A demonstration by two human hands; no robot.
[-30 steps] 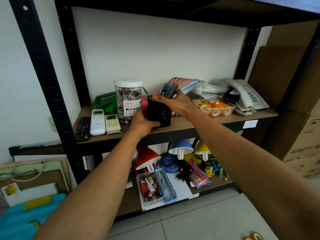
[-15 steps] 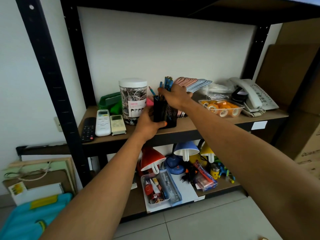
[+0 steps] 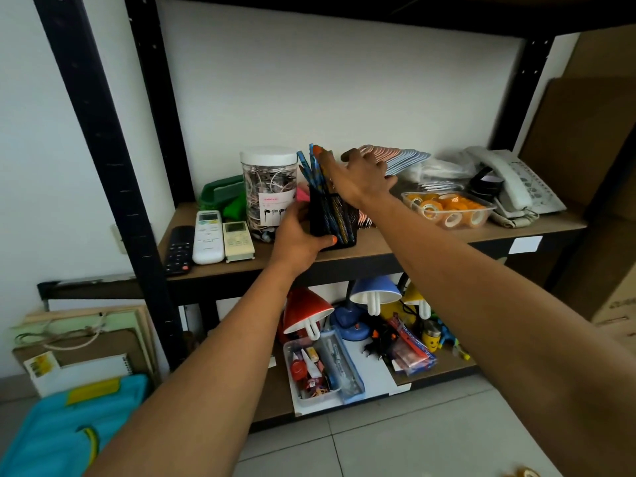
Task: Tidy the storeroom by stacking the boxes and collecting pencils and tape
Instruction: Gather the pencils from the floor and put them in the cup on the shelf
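While the black mesh pencil holder (image 3: 332, 218) stands on the shelf (image 3: 378, 247), left hand (image 3: 299, 235) grips its lower side, thumb curled round the front. Pencils (image 3: 315, 170) stand nearly upright inside, long axis tipped slightly left, tops touching the right hand's fingers (image 3: 327, 160). Right hand (image 3: 358, 180) sits at the pencil tops, fingers spread and mostly straight, apparently pushing pencils in (no clear pinch visible). Right hand is nearer the pencils. Left of the fingers: clear jar (image 3: 269, 187), close enough to crowd the holder. Right of them: fanned hangers (image 3: 395, 160), then tub of tape rolls (image 3: 447, 210), telephone (image 3: 516, 180) beyond. Remotes (image 3: 220, 237) lie left of the left hand.
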